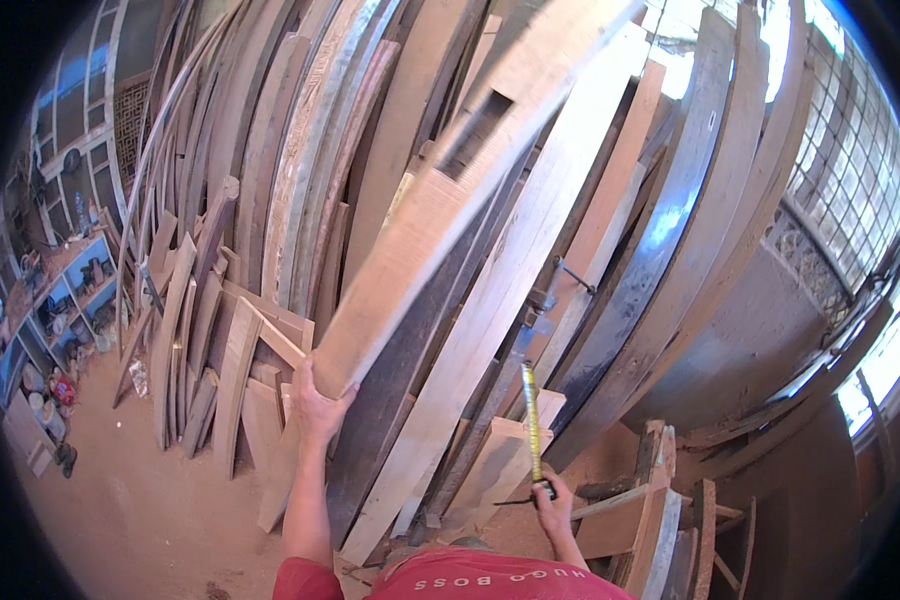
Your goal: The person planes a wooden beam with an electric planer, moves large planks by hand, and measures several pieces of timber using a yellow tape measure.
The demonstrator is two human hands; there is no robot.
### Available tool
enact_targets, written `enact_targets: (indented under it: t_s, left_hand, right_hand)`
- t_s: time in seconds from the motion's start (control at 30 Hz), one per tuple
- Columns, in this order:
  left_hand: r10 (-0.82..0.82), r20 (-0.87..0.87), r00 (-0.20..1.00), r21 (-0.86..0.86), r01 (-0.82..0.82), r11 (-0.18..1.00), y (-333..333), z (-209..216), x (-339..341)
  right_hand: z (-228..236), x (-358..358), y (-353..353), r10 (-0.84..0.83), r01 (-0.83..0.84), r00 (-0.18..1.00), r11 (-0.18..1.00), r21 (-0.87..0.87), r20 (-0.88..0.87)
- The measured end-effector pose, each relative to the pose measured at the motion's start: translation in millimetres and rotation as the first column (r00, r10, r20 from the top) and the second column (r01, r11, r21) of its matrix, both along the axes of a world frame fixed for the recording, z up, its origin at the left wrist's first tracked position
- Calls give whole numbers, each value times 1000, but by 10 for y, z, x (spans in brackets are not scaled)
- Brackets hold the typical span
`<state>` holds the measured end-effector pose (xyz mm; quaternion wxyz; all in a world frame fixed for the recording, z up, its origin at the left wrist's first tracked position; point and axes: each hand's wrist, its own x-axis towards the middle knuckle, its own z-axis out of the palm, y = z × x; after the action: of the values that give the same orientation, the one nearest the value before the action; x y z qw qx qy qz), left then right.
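Observation:
My left hand point(320, 403) grips the lower end of a long light-brown wooden beam point(405, 255). The beam slants up and to the right, and a rectangular mortise point(476, 134) is cut through its upper part. In my right hand point(553, 500) is a tape measure point(543, 490), dark-cased as far as it shows. Its yellow blade point(532, 420) is pulled out and points upward, apart from the beam. Behind the beam lean a dark plank point(410, 400) and a pale plank point(495, 290).
Many tall boards point(300, 150) lean across the back. A clamp point(538, 300) sits among the planks at right centre. Short offcuts point(235, 370) stand at the left, beside a cluttered shelf point(80, 275). Wooden frame parts point(650, 510) are at the lower right, near a grid window point(850, 130).

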<state>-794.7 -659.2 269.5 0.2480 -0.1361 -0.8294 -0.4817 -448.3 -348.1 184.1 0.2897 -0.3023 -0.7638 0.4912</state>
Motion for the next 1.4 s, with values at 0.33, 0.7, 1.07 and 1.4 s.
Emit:
enact_targets:
  t_s: [0.33,0.7,1.07,1.4]
  left_hand:
    - [203,35,978,59,-205,977,-534,120,-1172]
    - [295,78,952,-142,-282,949,-403,-105,-2433]
    - [-146,-166,975,303,191,934,1282,429,-785]
    - [11,-4,1000,-184,-12,983,1670,405,-377]
  right_hand:
    - [-64,503,100,-182,180,982,983,41,50]
    - [7,664,-61,-209,184,973,960,212,98]
    - [-283,515,253,-222,202,942,974,102,251]
    - [-367,18,439,-49,44,991,998,39,128]
